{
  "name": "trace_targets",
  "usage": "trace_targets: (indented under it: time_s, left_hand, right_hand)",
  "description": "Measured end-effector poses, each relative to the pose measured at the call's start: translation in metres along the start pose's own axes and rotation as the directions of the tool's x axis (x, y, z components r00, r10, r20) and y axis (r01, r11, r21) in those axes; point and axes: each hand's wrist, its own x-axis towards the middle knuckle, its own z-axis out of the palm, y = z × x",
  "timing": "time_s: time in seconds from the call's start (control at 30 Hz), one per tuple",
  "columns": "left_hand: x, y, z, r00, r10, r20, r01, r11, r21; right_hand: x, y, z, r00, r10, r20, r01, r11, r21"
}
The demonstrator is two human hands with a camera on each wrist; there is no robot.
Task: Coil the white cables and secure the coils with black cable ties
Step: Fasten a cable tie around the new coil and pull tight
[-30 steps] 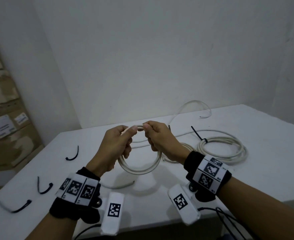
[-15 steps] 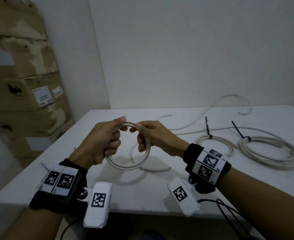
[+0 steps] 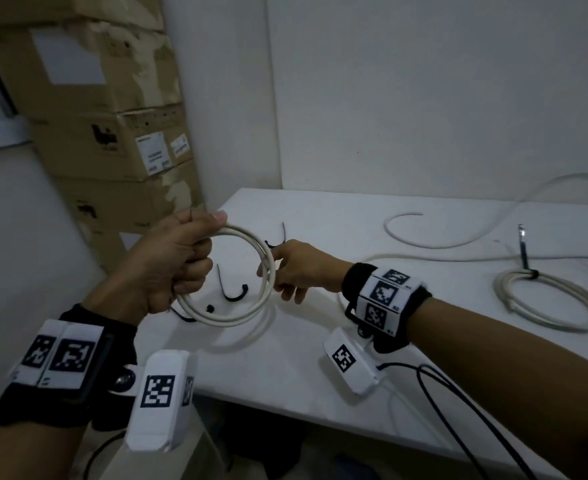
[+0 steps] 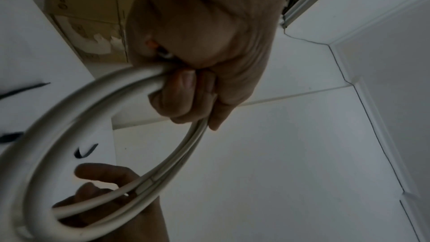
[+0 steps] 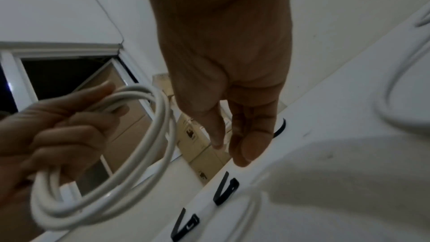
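Note:
My left hand [image 3: 188,258] grips a small coil of white cable [image 3: 240,315] by its left side and holds it upright above the table's left end; the curled fingers [image 4: 186,95] wrap the strands of the coil [image 4: 69,132]. Behind the coil, my right hand [image 3: 282,268] reaches out with relaxed fingers and holds nothing. Its forefinger tip lies close to a black cable tie [image 3: 278,242] on the table, which also shows as the tie [image 5: 280,128] in the right wrist view. Other loose ties [image 3: 233,292] [image 5: 227,189] lie beneath the coil.
A tied white coil [image 3: 555,306] with a black tie [image 3: 527,271] lies at the right on the white table [image 3: 424,341]. A loose white cable [image 3: 424,242] runs across the back. Stacked cardboard boxes [image 3: 112,140] stand left of the table.
My right hand has let go of the coil and moved behind it toward the ties. The left hand now holds the coil alone. The view has swung left.

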Motion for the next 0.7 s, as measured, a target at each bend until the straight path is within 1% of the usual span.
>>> trace_targets:
  time_s: [0.1, 0.23, 0.3, 0.37, 0.43, 0.5, 0.53, 0.57, 0.6, 0.63, 0.67, 0.7]
  left_hand:
    - [-0.002, -0.002, -0.012, 0.999, -0.007, -0.032, 0.007, 1.000, -0.007]
    - [-0.003, -0.005, -0.019, 0.999, -0.017, -0.036, 0.016, 0.999, -0.030]
    - [-0.004, -0.005, -0.020, 0.999, -0.024, -0.026, 0.022, 0.998, -0.058]
    - [-0.003, -0.005, -0.019, 0.999, -0.029, -0.019, 0.027, 0.996, -0.079]
    - [-0.002, -0.006, -0.015, 0.999, -0.033, -0.029, 0.030, 0.996, -0.085]
    - [0.000, -0.006, -0.009, 0.999, -0.038, -0.037, 0.034, 0.995, -0.096]
    - [0.000, -0.006, -0.005, 0.999, -0.037, -0.038, 0.033, 0.994, -0.102]
    - [0.000, -0.006, 0.000, 0.999, -0.032, -0.038, 0.028, 0.994, -0.107]
    - [0.000, -0.006, 0.005, 0.999, -0.022, -0.036, 0.018, 0.993, -0.113]
    - [0.000, -0.005, 0.011, 0.999, -0.010, -0.032, 0.006, 0.992, -0.122]
    - [0.000, -0.003, 0.018, 1.000, 0.005, -0.027, -0.009, 0.991, -0.134]
    - [0.000, -0.002, 0.025, 0.999, 0.021, -0.026, -0.025, 0.989, -0.147]
  right_hand:
    - [0.016, -0.012, 0.020, 0.994, -0.022, 0.106, 0.043, 0.979, -0.199]
    - [0.028, -0.017, 0.039, 0.984, 0.012, 0.176, 0.069, 0.891, -0.449]
    - [0.029, -0.017, 0.040, 0.988, 0.019, 0.156, 0.065, 0.857, -0.512]
    - [0.025, -0.014, 0.037, 0.992, 0.052, 0.113, 0.017, 0.844, -0.537]
    - [0.018, -0.010, 0.028, 0.996, 0.054, 0.065, -0.009, 0.833, -0.554]
    - [0.007, -0.006, 0.013, 1.000, -0.018, -0.022, 0.002, 0.826, -0.564]
    - [-0.001, -0.003, 0.003, 0.993, -0.073, -0.092, 0.008, 0.825, -0.566]
    - [-0.011, -0.001, -0.008, 0.975, -0.129, -0.178, 0.009, 0.833, -0.554]
    - [-0.024, 0.000, -0.020, 0.943, -0.173, -0.283, 0.002, 0.856, -0.518]
    - [-0.039, 0.000, -0.032, 0.894, -0.196, -0.404, -0.005, 0.896, -0.444]
    - [-0.056, -0.001, -0.042, 0.828, -0.190, -0.528, 0.006, 0.944, -0.331]
    - [-0.075, -0.002, -0.051, 0.752, -0.162, -0.639, 0.061, 0.982, -0.178]
